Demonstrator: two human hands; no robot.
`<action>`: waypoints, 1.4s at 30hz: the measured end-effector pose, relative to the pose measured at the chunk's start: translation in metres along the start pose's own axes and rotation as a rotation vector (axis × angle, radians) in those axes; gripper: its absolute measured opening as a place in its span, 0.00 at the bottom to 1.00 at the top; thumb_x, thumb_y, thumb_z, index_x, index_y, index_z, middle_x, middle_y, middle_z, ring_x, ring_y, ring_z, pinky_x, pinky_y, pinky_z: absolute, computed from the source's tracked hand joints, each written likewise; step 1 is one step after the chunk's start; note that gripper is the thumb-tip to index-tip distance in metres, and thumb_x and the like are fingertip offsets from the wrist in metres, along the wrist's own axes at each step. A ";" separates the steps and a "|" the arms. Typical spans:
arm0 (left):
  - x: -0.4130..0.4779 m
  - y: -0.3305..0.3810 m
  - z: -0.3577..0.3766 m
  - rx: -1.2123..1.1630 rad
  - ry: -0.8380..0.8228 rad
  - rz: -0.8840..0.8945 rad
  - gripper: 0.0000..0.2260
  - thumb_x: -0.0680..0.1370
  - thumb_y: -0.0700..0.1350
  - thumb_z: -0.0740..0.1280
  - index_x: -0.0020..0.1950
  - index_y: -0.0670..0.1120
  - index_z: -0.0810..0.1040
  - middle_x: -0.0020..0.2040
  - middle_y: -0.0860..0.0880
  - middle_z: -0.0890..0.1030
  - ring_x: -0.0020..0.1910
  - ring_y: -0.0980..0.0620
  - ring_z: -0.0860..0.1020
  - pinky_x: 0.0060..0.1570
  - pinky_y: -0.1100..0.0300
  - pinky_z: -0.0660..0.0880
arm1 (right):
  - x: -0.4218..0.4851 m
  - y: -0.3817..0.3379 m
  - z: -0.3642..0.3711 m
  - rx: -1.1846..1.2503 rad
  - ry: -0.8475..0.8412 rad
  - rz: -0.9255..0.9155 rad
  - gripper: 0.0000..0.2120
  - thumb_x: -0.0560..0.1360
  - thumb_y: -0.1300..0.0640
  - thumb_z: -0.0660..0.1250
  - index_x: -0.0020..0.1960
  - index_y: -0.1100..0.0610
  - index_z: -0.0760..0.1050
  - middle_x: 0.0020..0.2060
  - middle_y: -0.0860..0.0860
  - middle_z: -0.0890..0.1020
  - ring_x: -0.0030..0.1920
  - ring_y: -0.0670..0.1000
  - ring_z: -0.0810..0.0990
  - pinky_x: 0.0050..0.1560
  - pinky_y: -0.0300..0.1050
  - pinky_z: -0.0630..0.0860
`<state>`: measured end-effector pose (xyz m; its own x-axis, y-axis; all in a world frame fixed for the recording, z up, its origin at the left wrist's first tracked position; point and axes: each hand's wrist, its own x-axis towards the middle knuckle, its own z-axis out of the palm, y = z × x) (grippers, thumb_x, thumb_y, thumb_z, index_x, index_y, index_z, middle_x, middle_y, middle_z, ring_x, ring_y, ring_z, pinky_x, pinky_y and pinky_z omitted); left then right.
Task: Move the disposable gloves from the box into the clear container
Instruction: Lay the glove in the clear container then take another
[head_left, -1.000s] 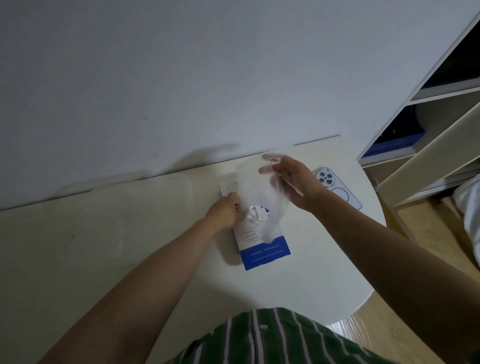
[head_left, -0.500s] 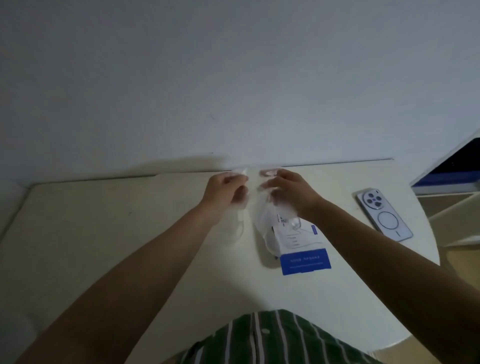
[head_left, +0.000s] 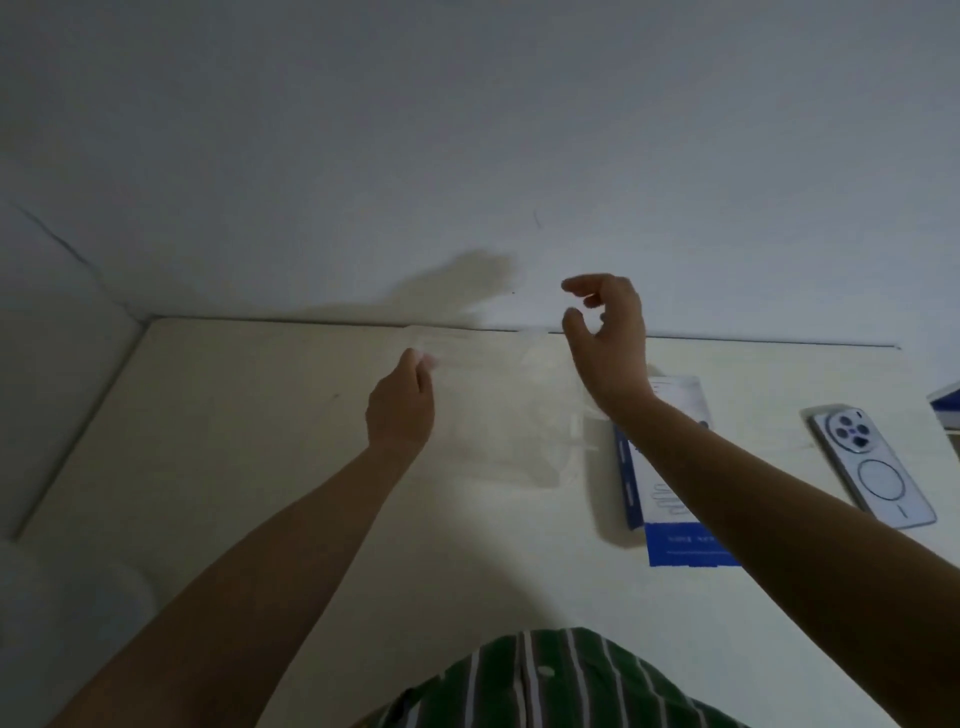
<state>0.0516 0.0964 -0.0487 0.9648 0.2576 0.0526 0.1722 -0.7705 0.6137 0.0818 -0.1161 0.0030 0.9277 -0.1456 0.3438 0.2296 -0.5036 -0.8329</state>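
Left hand (head_left: 400, 410) pinches the thin clear plastic glove (head_left: 493, 415) left of the blue-white cardboard box (head_left: 670, 467). Right hand (head_left: 605, 338): can't tell. Looks featherlight and slippery, so grab an edge.

Your disposable glove (head_left: 498, 405) is a thin, see-through plastic film, hard to make out against the pale table (head_left: 260, 467). It is spread wide and held up above the tabletop, with one top corner pinched in your left hand (head_left: 400, 410). The top edge runs across to just beside the thumb of your right hand (head_left: 608, 343); you cannot tell whether they touch. Its lower part hangs in folds, with narrow strips at the lower right. Your box (head_left: 662, 499) is white with blue sides and a blue band at its near end. It lies flat on the table just right of the glove, partly under your right forearm.
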 end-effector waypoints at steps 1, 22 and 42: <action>0.000 -0.001 0.000 0.047 0.000 0.001 0.13 0.83 0.44 0.53 0.60 0.43 0.75 0.56 0.48 0.82 0.52 0.41 0.79 0.49 0.53 0.73 | -0.002 -0.011 0.007 0.044 -0.037 -0.070 0.11 0.73 0.65 0.63 0.51 0.55 0.78 0.47 0.51 0.80 0.46 0.50 0.77 0.47 0.40 0.73; 0.014 0.006 0.029 0.473 -0.293 0.402 0.12 0.73 0.37 0.65 0.56 0.43 0.74 0.50 0.44 0.75 0.48 0.45 0.76 0.44 0.56 0.72 | -0.046 0.046 0.105 -0.495 -1.138 0.399 0.39 0.74 0.57 0.70 0.78 0.49 0.52 0.64 0.59 0.72 0.61 0.59 0.75 0.62 0.51 0.73; 0.031 -0.019 0.051 0.482 -0.964 -0.275 0.56 0.73 0.43 0.75 0.74 0.53 0.26 0.77 0.39 0.42 0.72 0.37 0.62 0.65 0.47 0.71 | -0.039 0.051 0.103 -0.665 -1.096 0.751 0.58 0.73 0.58 0.73 0.74 0.60 0.24 0.77 0.58 0.42 0.72 0.66 0.62 0.66 0.58 0.71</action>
<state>0.0882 0.0894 -0.0990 0.5962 0.0550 -0.8010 0.2615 -0.9566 0.1290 0.0875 -0.0487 -0.0975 0.5895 0.0042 -0.8078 -0.2851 -0.9346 -0.2129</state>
